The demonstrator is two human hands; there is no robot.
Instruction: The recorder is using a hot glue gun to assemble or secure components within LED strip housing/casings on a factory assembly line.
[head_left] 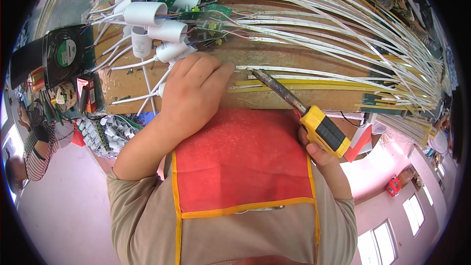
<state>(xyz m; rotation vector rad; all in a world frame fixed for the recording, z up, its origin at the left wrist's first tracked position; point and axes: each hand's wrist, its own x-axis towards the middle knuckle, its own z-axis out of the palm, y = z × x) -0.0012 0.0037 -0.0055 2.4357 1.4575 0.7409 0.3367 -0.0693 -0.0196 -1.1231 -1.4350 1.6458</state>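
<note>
My right hand (315, 148) is wrapped around the yellow and black handle of a soldering iron (326, 131). Its dark tip rests at or just above the left end of a thin white LED strip (294, 75). Close to that end, my left hand (194, 91) is closed with the fingertips together; what they pinch is hidden behind the fingers. White plastic cylindrical housings with cables (169, 50) lie just beyond my left hand. Farther off, small green circuit boards (216, 10) are joined by thin wires to more white strips (314, 22).
A black fan (66, 54) stands at the left end of the wooden board (196, 102), near a red and white box (87, 94). More white housings (109, 132) are piled below left. Yellowish strips (314, 86) lie along the near edge. Another person (37, 152) is at far left.
</note>
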